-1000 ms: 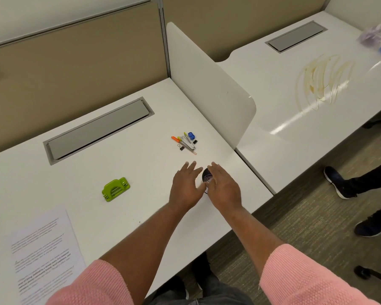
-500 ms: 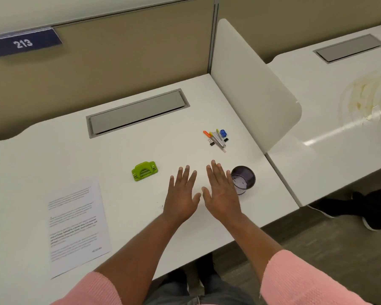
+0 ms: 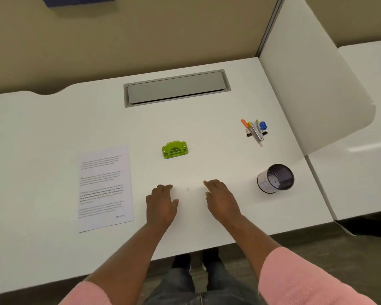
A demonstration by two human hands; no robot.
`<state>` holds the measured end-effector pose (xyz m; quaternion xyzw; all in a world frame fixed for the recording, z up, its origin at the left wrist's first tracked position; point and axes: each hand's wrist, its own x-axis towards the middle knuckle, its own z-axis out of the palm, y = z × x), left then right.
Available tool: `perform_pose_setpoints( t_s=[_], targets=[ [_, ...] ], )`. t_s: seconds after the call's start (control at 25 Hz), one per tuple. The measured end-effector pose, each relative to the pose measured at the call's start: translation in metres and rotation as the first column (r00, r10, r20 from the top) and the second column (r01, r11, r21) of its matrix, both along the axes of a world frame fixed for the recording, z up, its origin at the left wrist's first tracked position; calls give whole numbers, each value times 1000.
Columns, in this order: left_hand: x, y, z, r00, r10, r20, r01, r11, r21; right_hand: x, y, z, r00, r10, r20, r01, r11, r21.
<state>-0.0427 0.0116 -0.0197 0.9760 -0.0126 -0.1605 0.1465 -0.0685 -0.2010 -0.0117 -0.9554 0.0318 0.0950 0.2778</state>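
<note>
Lower centre of the frame: left hand (image 3: 161, 203) and right hand (image 3: 222, 201), palms down over a white desk (image 3: 207, 133), a little apart, fingers relaxed and loosely spread, holding nothing. Right of the right hand, near but untouched: a dark mesh cup (image 3: 275, 178), standing upright. Above the left hand: a green hole punch (image 3: 175, 149). At left, a printed sheet of paper (image 3: 105, 188), lying flat. Toward upper right, a small heap of pens and clips (image 3: 254, 130).
</note>
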Motion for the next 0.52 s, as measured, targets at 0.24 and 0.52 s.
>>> perform_pose_setpoints(
  t_s=[0.24, 0.52],
  targets=[
    [4, 11, -19, 991, 115, -75, -124, 985, -118, 11, 29, -17, 990, 26, -137, -26, 1000, 0],
    [24, -7, -27, 993, 115, -19, -117, 975, -189, 36, 53, -24, 990, 57, -128, -57, 998, 4]
  ],
)
